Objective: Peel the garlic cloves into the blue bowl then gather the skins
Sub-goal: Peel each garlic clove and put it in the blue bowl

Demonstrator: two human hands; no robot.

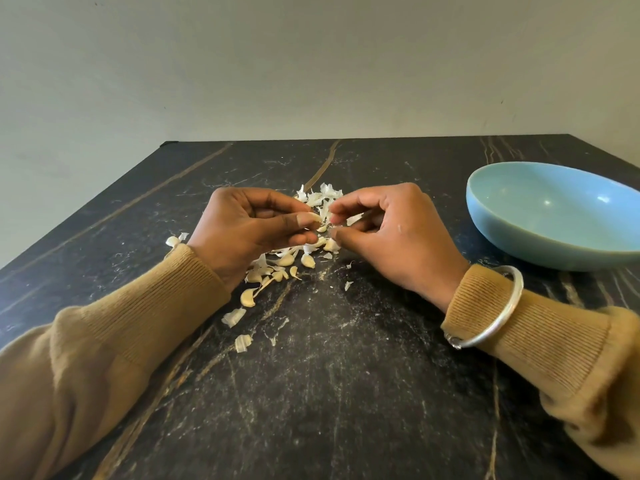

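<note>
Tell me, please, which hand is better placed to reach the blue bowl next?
Probably the right hand, pinching only skin: the bowl sits on its side, while the left hand, holding the clove, would have to cross over.

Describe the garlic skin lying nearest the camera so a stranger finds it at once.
Start at the dark table, then the left sleeve. Right of it, below the garlic pile, lies one stray skin. Take the nearer skin beneath: curled, ribbed, closest to the viewer.
</note>
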